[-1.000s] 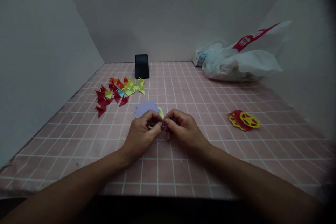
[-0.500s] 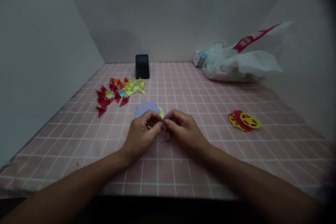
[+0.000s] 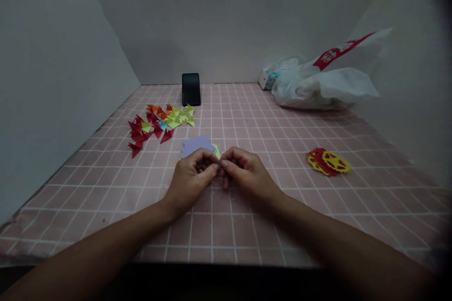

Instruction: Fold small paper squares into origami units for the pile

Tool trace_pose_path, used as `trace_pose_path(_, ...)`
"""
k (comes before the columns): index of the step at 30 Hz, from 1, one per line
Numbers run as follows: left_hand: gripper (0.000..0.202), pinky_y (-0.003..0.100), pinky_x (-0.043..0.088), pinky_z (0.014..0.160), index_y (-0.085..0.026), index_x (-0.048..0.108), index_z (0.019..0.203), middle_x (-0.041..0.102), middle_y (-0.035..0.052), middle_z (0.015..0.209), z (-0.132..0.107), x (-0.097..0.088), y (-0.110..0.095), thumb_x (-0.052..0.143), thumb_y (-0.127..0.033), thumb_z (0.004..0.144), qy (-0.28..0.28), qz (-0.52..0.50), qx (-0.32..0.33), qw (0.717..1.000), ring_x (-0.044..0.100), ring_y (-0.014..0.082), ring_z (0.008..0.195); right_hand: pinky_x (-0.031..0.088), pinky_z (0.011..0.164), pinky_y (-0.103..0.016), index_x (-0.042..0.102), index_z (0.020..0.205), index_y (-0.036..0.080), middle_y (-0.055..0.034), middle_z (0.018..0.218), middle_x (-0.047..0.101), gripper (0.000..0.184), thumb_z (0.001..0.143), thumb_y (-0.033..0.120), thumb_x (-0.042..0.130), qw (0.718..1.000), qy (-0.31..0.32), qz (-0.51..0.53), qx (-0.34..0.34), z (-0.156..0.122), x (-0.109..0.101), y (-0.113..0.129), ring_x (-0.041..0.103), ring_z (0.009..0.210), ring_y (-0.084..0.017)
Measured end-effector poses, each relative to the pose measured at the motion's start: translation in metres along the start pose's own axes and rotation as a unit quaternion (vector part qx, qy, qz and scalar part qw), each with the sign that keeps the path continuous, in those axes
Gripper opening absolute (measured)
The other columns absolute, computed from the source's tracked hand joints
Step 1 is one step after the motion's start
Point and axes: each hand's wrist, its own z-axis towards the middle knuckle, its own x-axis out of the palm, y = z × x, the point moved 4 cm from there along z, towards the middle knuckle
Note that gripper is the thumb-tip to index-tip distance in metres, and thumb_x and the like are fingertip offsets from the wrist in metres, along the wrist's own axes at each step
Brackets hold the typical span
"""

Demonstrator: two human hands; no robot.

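My left hand and my right hand meet at the middle of the pink checked tablecloth. Their fingertips pinch together on a small folded paper piece, dark and mostly hidden between them. Just behind the hands lie lilac paper sheets with yellow-green paper showing under their edge. A scatter of several folded paper triangles in red, orange, yellow-green and blue lies at the left rear.
A black phone stands upright against the back wall. A white plastic bag with a red strip lies at the back right. A red and yellow cut-paper ornament rests at the right. Grey walls close in left, back and right.
Almost nothing has moved. The fingertips shift slightly on the small paper piece while both hands stay in the same spot.
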Motion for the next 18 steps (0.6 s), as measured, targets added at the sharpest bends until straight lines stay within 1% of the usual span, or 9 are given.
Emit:
trace_pose_path(5, 0.006, 0.022, 0.048, 0.055, -0.018, 0.063, 0.081, 0.066, -0.0002, 0.072, 0.0014, 0.0014, 0.0001, 0.067, -0.021, 0.078, 0.008, -0.038, -0.029, 0.999, 0.061, 0.0116, 0.063, 0.045, 0.05, -0.024, 0.057, 0.08, 0.019, 0.0023, 0.069, 0.061, 0.012, 0.084, 0.029, 0.061, 1.0, -0.003, 0.002, -0.002, 0.0009, -0.0014, -0.0014, 0.057, 0.051, -0.009)
trace_pose_path(12, 0.006, 0.022, 0.046, 0.055, -0.017, 0.063, 0.082, 0.065, -0.001, 0.072, 0.0014, 0.0018, -0.0007, 0.066, -0.021, 0.078, 0.013, -0.047, -0.026, 0.998, 0.06, 0.0105, 0.063, 0.045, 0.049, -0.024, 0.058, 0.079, 0.018, 0.0021, 0.068, 0.062, 0.013, 0.083, 0.029, 0.062, 1.0, -0.009, 0.013, 0.006, 0.0002, -0.0007, -0.0006, 0.057, 0.049, -0.009)
trace_pose_path(18, 0.007, 0.021, 0.043, 0.053, -0.017, 0.062, 0.08, 0.064, -0.0021, 0.07, 0.0028, 0.0022, 0.0, 0.066, -0.021, 0.077, 0.02, -0.062, -0.035, 0.997, 0.057, 0.0092, 0.059, 0.045, 0.047, -0.023, 0.057, 0.078, 0.019, 0.0033, 0.067, 0.062, 0.011, 0.081, 0.028, 0.062, 1.0, -0.006, 0.024, 0.018, 0.0008, -0.0005, -0.0004, 0.057, 0.048, -0.009)
